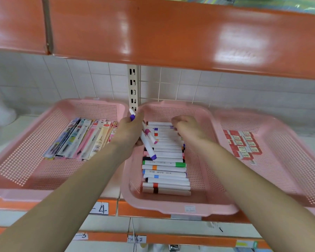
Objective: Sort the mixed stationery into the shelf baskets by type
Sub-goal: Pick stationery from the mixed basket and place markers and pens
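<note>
Three pink mesh baskets stand side by side on the shelf. The middle basket (pixel 198 113) holds a row of several white markers (pixel 165 177) with coloured bands. My left hand (pixel 129 131) grips a few white markers (pixel 148 147) with purple and pink caps over the basket's left edge. My right hand (pixel 186 127) reaches with curled fingers onto the markers at the far end of the row; whether it pinches one I cannot tell. The left basket (pixel 25 157) holds packaged pens (pixel 80 139). The right basket (pixel 289 160) holds red-and-white erasers (pixel 241 144).
An orange shelf (pixel 171 33) hangs low overhead. A slotted metal upright (pixel 133 88) stands against the white tiled wall behind the baskets. Orange shelf edges with paper labels (pixel 100 209) run below. A white rounded object (pixel 0 113) sits far left.
</note>
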### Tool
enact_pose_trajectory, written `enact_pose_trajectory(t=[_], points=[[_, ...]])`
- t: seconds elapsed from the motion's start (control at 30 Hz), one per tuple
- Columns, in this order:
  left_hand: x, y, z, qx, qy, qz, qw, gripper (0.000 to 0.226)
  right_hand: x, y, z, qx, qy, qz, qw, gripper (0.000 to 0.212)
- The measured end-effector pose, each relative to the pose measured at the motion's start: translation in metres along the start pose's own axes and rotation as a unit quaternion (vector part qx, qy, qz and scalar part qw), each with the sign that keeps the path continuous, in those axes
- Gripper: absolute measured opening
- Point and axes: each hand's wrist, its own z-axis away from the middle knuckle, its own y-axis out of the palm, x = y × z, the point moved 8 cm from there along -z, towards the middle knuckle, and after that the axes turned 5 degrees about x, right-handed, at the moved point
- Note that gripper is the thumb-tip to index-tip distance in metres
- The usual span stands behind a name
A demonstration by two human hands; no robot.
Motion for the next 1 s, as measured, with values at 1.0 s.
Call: enact_pose_trajectory(t=[1.0], points=[[0.02,0.061,0.058,0.242,0.216,-0.513,0.795,0.02,-0.013,-0.041,0.054,0.031,-0.109,0.226,0.967,0.016]])
